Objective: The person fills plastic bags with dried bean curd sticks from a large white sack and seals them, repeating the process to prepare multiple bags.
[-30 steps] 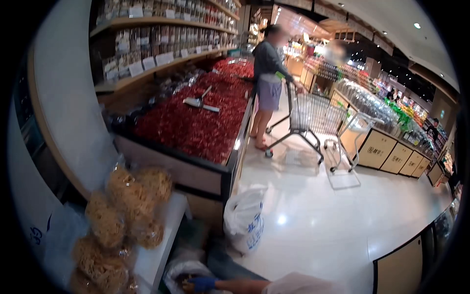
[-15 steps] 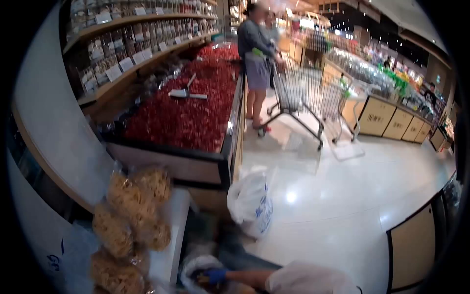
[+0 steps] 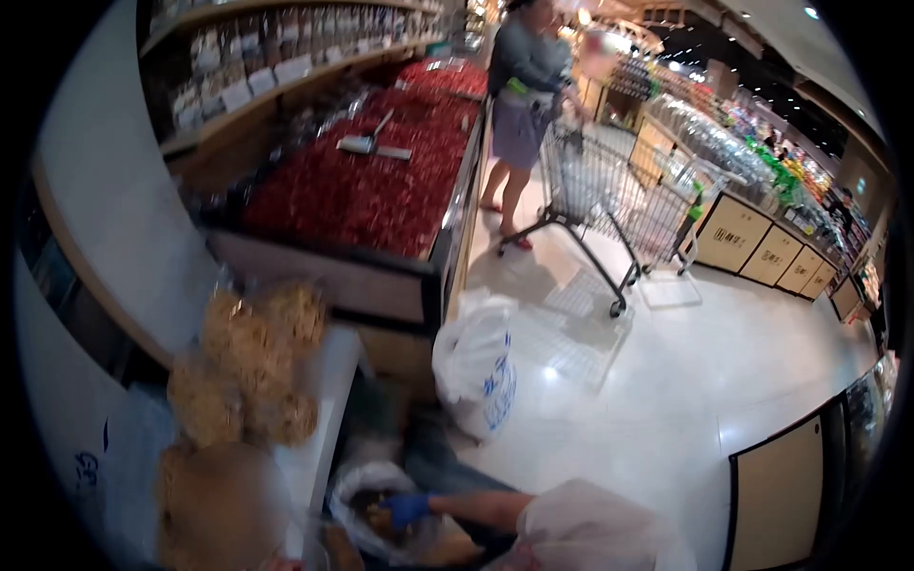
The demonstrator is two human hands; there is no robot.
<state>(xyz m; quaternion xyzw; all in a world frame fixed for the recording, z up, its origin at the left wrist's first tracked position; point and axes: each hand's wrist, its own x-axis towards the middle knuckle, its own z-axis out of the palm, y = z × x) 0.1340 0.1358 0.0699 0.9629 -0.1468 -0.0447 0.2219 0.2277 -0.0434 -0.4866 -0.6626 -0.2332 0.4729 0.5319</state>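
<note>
Low at the bottom of the view, my right hand (image 3: pixel 409 511) in a blue glove reaches into an open, plastic-lined container (image 3: pixel 354 487). Dark and yellow-brown pieces (image 3: pixel 379 519) lie inside, right at the fingertips. The fingers look curled against these pieces, but what exactly they grip is too small to make out. A pale sleeve (image 3: pixel 590 528) covers the upper part of this arm. My left hand cannot be made out. Left of the container, clear bags of tan, dried-looking food (image 3: pixel 257 347) are piled on a white ledge (image 3: pixel 333 381).
A tied white plastic bag (image 3: pixel 476 366) stands on the floor. Beyond the ledge is a long bin of red dried goods (image 3: pixel 362 195) with a metal scoop (image 3: pixel 371 147). A person (image 3: pixel 524 105) stands by a shopping cart (image 3: pixel 609 190). Jars line shelves (image 3: pixel 314 67) at left.
The view has shifted slightly. More of the container's inside shows, and the gloved hand remains in it. The person beside the cart has turned a little.
</note>
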